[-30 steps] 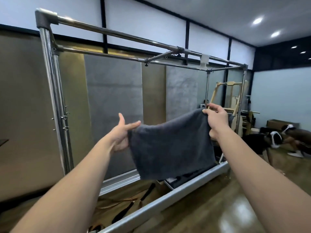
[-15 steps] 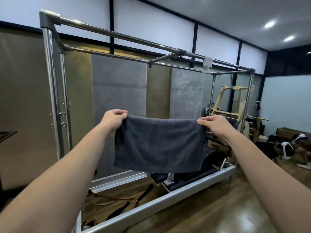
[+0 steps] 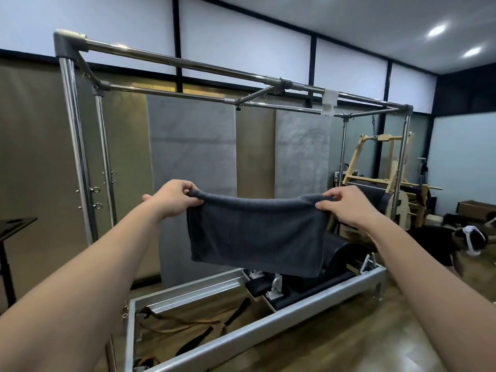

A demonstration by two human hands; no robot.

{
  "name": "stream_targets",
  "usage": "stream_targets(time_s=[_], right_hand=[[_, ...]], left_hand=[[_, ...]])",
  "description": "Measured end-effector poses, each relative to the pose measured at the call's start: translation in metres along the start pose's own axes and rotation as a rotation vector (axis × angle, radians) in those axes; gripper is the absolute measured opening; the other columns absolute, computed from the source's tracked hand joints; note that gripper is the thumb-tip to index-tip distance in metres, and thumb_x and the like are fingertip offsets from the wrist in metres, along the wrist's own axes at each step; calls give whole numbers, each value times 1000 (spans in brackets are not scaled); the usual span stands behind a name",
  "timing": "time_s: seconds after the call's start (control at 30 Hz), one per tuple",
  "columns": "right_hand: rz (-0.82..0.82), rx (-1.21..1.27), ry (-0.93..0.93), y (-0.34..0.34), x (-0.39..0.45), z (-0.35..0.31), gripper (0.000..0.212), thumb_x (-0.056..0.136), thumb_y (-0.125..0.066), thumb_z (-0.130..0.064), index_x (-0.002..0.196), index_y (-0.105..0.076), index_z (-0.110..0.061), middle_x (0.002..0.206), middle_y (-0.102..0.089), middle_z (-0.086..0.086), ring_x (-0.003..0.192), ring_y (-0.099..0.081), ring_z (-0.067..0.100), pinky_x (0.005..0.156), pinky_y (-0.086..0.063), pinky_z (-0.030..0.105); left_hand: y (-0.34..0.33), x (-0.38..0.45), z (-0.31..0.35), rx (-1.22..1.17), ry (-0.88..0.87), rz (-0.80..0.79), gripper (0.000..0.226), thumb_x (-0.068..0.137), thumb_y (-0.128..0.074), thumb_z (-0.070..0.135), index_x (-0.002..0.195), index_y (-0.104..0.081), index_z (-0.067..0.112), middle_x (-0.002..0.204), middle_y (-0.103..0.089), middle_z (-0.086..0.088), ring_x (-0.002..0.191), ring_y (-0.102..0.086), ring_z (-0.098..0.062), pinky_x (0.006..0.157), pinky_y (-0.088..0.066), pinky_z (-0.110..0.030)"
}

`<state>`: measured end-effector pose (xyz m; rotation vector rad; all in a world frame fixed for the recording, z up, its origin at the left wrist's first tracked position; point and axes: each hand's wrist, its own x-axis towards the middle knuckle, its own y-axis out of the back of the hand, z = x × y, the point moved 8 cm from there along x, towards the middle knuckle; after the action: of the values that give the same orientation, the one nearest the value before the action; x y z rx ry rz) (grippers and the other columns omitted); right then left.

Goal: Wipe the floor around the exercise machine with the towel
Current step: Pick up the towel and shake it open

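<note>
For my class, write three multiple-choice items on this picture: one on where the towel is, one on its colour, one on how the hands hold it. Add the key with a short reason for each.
1. Where is the towel?
A. Spread on the floor
B. Held up in the air in front of the exercise machine
C. Draped over the top bar

2. What colour is the towel?
A. White
B. Red
C. Dark grey

3. How do the left hand and right hand hold it?
A. Each pinches an upper corner
B. Only one hand holds it
C. Both press it flat

Key: 1 B, it hangs clear of the floor; 2 C, dark grey cloth; 3 A, fingers curl over both top corners.
</note>
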<state>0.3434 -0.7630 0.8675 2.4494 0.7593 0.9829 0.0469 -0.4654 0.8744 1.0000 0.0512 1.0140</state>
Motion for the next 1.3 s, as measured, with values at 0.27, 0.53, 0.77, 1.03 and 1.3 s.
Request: stream_targets(time_s=[0.27, 0.53, 0.77, 1.03, 1.3], right_hand=[[-63, 491, -242, -19, -1, 27, 29, 86, -74, -28, 62, -58, -22, 61, -51, -1, 60, -49, 17, 51, -41, 27], [-155, 3, -347, -118, -35, 46, 35, 78, -81, -41, 72, -61, -14, 76, -65, 4, 75, -64, 24, 60, -50, 32], [-284, 754, -372, -153, -45, -5, 21, 103, -49, -20, 103, -61, -3, 84, -66, 17, 75, -67, 33, 69, -61, 44], [-273, 538, 56, -135, -42, 19, 45, 85, -78, -19, 119, -49, -24, 96, -69, 4, 88, -67, 19, 78, -53, 28], [-825, 988, -538, -236, -128, 64, 59, 76, -80, -41, 125, -62, -14, 123, -70, 13, 108, -70, 32, 78, -61, 44]], left_hand=[[-41, -14, -8, -739, 359, -136, 22, 85, -68, 23, 102, -70, 9, 92, -75, -13, 76, -71, -28, 66, -56, -33], [-155, -42, 3, -494, 515, -177, 25, 79, -72, 19, 94, -63, 1, 86, -70, -16, 73, -69, -30, 59, -54, -33], [-165, -43, 89, -569, 147, -197, 76, 66, -77, 66, 108, -63, 4, 101, -69, -8, 88, -65, -17, 72, -51, -31], [-131, -77, 72, -766, 60, -225, 51, 66, -71, -4, 109, -54, 15, 113, -61, -14, 104, -61, -24, 97, -49, -41], [-139, -142, -1, -1106, 354, -171, 54, 86, -40, -17, 137, -45, 1, 119, -56, -20, 108, -56, -32, 107, -41, -50]])
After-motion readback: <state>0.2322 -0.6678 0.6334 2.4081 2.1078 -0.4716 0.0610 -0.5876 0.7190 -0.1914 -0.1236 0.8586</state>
